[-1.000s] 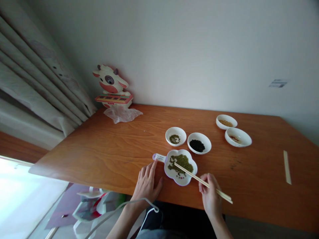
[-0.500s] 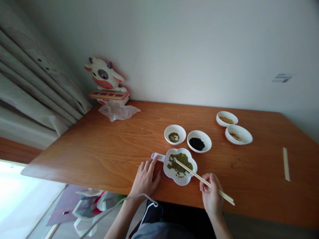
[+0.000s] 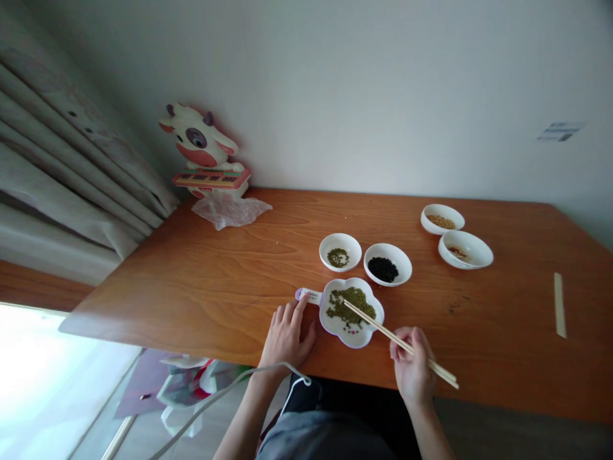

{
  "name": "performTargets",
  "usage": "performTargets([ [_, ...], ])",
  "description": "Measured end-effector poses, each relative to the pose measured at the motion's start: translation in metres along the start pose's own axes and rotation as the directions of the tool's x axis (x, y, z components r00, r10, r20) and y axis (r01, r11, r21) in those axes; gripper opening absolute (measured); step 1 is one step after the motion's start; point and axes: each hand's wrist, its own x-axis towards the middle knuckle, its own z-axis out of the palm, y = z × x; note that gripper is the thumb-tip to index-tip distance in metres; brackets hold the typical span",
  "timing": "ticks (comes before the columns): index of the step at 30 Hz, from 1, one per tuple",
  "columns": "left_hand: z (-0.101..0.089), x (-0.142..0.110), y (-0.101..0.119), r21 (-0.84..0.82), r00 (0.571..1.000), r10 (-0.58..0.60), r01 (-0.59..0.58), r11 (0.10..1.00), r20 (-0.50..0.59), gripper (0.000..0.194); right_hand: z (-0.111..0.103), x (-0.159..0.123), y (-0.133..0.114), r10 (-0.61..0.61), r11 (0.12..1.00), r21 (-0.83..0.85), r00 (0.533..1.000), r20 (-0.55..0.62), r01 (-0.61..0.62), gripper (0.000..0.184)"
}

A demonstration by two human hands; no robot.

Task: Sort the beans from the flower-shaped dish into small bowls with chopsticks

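Observation:
A pair of chopsticks (image 3: 390,333) is gripped in my right hand (image 3: 414,367), its fingers closed round them. Their tips, held nearly together, reach into a heap of green beans (image 3: 359,301). Whether a bean is pinched between the tips is too small to tell. The beans lie in a white, flower-shaped dish (image 3: 353,340) with a purple rim and a short handle (image 3: 312,296). My left hand (image 3: 286,335) rests on the table with its fingers stretched out, the index fingertip at that handle. Just behind the dish are a white bowl (image 3: 353,262) of green beans and another bowl (image 3: 405,276) of black beans.
Farther right, two white bowls stand close together, one (image 3: 458,222) with yellowish grains, the other (image 3: 481,257) with brownish bits. A cow-shaped toy keyboard (image 3: 204,153) and crumpled plastic (image 3: 230,211) sit back left. A pale strip (image 3: 559,305) lies right. A cable (image 3: 230,386) crosses my left forearm.
The whole view has shifted a little, so everything appears slightly farther right and higher. Both hands and the chopsticks keep nearly the same pose over the dish.

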Motion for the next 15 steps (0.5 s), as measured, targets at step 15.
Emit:
performTargets([
  [15, 0.000, -0.001, 0.002, -0.007, 0.998, 0.039, -0.038, 0.999, 0.058, 0.081, -0.006, 0.001, 0.014, -0.059, 0.982, -0.173, 0.991, 0.120, 0.079, 0.034],
])
